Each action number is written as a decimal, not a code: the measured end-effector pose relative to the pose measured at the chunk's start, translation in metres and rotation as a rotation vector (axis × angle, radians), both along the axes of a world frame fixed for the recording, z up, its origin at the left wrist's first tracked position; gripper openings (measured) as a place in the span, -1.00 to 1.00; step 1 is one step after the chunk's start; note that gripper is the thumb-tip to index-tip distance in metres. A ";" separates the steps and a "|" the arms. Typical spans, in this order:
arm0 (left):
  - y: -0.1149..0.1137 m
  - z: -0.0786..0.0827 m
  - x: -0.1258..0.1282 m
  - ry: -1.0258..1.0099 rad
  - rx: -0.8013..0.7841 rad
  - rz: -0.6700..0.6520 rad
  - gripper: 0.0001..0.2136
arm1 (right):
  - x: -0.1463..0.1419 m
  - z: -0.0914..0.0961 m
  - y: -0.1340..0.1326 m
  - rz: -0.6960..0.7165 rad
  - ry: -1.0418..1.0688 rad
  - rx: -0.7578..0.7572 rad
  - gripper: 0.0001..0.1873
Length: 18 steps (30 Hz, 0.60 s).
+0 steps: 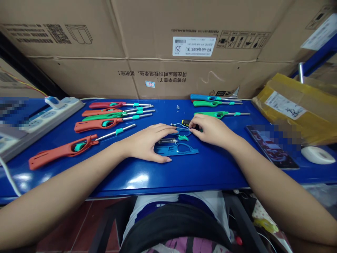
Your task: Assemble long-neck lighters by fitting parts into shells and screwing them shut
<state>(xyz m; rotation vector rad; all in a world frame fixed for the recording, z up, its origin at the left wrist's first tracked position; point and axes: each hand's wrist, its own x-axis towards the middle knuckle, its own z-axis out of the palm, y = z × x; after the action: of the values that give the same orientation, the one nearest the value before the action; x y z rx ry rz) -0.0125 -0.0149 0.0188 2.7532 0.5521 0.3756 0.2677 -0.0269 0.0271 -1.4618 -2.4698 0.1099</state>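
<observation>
I have the right grip [209, 130] closed at its fingertips on what looks like a thin wire [181, 123], just right of the far blue shell [187, 134]. My left grip [146, 142] is spread open, fingers reaching over the far blue shell and thumb resting on the near side of the near blue shell [168, 151]. Between the 2 shells I see a teal trigger [183, 137] and, to its left, a clear cylinder [167, 141]. A black and yellow screwdriver [185, 122] lies just beyond, partly hidden by the right grip. Farther out on the blue bench [205, 179], 5 lighters [98, 124] lie to the left, with more lighters at the far right. A power strip [42, 123] sits at the left edge, a yellow package [286, 105] at the right, and cardboard [147, 38] stands along the far side.
</observation>
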 end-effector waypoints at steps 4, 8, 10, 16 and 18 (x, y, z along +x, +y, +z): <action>-0.001 0.001 -0.001 -0.003 -0.009 0.001 -0.18 | -0.001 0.000 -0.001 -0.031 -0.002 -0.007 -0.91; -0.001 0.000 -0.001 0.002 -0.018 0.010 -0.19 | 0.001 0.003 -0.002 -0.036 0.001 0.006 -0.87; 0.000 0.000 -0.002 0.001 -0.017 0.015 -0.20 | 0.004 0.005 -0.003 -0.007 -0.013 0.004 -0.86; 0.001 -0.002 -0.003 0.031 -0.001 0.033 -0.28 | 0.013 0.009 0.000 0.082 -0.097 -0.077 -0.77; 0.000 -0.002 -0.003 0.045 0.003 0.042 -0.31 | 0.013 0.007 0.001 0.064 -0.090 -0.077 -0.79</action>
<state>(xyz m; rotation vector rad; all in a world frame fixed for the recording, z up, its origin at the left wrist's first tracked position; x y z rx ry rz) -0.0159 -0.0145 0.0173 2.7628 0.6213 0.3256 0.2810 -0.0263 0.0345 -1.4486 -2.6125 0.1563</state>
